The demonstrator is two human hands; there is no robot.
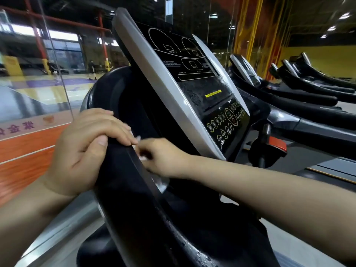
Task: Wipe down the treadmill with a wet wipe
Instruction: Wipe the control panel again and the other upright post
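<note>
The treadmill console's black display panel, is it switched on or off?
Off, it seems: the black display panel shows only printed white outlines and dark windows, nothing lit. The button pad below shows no glowing lights either.

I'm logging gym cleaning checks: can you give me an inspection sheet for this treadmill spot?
Surface: curved black plastic handrail, water droplets near its lower end.
Job's things: white wet wipe, mostly hidden under the right hand; silver-framed black treadmill console.
Clutter: nothing seen.
Grippers: left hand grips the handrail; right hand presses the wipe on the rail's inner side.
Cables: nothing seen.
Surroundings: row of further black treadmills to the right; glass panel to the left, sports court beyond.
</note>
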